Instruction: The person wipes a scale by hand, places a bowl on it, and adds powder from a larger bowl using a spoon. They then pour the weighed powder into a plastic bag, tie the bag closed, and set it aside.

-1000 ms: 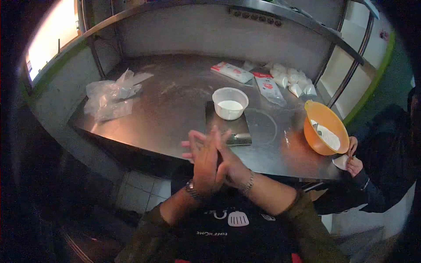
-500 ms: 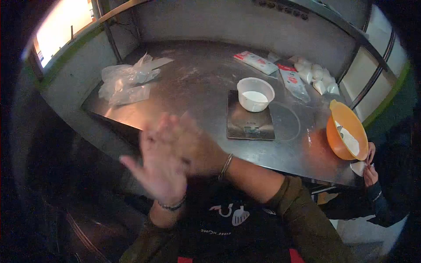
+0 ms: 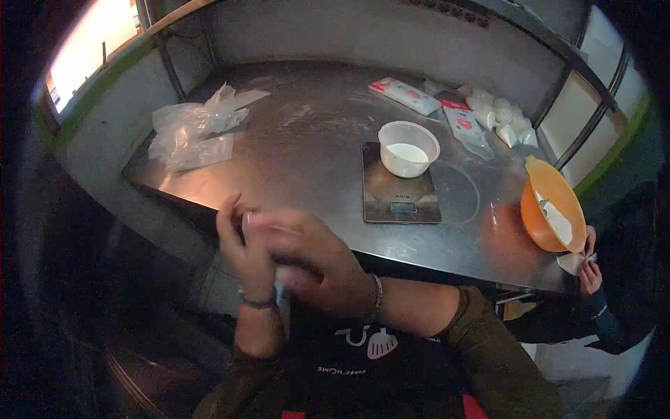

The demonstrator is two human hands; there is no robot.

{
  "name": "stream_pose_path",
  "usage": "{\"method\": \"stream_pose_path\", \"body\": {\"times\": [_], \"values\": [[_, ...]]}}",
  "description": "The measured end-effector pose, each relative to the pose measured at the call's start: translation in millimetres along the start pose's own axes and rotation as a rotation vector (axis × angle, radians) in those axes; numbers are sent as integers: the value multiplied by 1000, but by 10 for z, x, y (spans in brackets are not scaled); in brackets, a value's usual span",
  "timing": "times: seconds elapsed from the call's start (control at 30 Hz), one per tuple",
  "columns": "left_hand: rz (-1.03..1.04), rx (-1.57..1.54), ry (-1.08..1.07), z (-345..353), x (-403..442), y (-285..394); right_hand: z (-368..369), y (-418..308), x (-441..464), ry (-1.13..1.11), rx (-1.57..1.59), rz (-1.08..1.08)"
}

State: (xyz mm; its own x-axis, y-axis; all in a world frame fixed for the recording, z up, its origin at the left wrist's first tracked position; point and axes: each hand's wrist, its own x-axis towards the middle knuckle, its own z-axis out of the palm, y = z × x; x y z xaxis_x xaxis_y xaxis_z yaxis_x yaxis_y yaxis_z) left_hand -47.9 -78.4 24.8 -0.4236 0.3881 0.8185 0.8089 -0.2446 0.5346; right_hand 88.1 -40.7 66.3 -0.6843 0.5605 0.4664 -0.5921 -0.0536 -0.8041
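In front of the table's near edge, my left hand (image 3: 243, 253) is raised with its fingers bent and somewhat apart. My right hand (image 3: 317, 255) lies across its palm, and the two touch. Motion smears the right fingers, so their closure is unclear. A small pale patch shows below the hands by the left wrist; I cannot make out what it is. Ahead to the right, a white plastic tub (image 3: 410, 167) with white powder inside stands on a kitchen scale (image 3: 400, 197). Neither hand touches these.
Crumpled clear plastic bags (image 3: 192, 129) lie at the left of the metal table (image 3: 307, 157). Red-and-white packets (image 3: 405, 96) and several tied bags of white powder (image 3: 504, 120) lie at the back right. Another person's hands (image 3: 592, 269) hold something white beside a tilted orange bowl (image 3: 541, 213).
My hands have shifted against each other: the left fingers, stretched out before, are now bent, and the right hand sits lower over the left palm. The scale and tub have not moved on the table.
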Motion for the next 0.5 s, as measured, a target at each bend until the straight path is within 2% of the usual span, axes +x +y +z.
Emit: {"method": "stream_pose_path", "body": {"times": [0.03,0.07,0.1,0.17,0.2,0.27,0.3,0.33,0.37,0.4,0.43,0.47,0.5], "values": [[-443,-257,-133,-43,16,-10,-19,-123,49,-221,-696,-392],[-658,-371,-272,-84,31,67,-37,-186,75,-441,-1394,-780],[-645,-316,-443,-152,42,164,-48,-160,81,-435,-1397,-781],[-521,-148,-789,-286,60,434,-92,-58,84,-602,-1270,-199],[-435,-77,-910,-331,64,549,-158,-62,96,-596,-1272,-197],[-270,21,-1089,-342,66,726,-350,-108,146,-641,-838,231],[-205,47,-1118,-301,56,750,-428,-70,116,-637,-838,230],[-147,60,-1139,-240,55,769,-508,-4,67,-564,-578,382],[-144,60,-1143,-211,30,729,-580,48,11,-484,-314,524],[199,-30,-964,-158,-6,652,-649,74,-51,-480,-315,522],[530,-120,-762,-113,-23,614,-712,92,-123,-320,-152,556],[532,-122,-763,-97,1,658,-724,69,-165,-159,12,586],[558,-45,-577,-82,47,736,-719,42,-193,-158,11,583]]}}
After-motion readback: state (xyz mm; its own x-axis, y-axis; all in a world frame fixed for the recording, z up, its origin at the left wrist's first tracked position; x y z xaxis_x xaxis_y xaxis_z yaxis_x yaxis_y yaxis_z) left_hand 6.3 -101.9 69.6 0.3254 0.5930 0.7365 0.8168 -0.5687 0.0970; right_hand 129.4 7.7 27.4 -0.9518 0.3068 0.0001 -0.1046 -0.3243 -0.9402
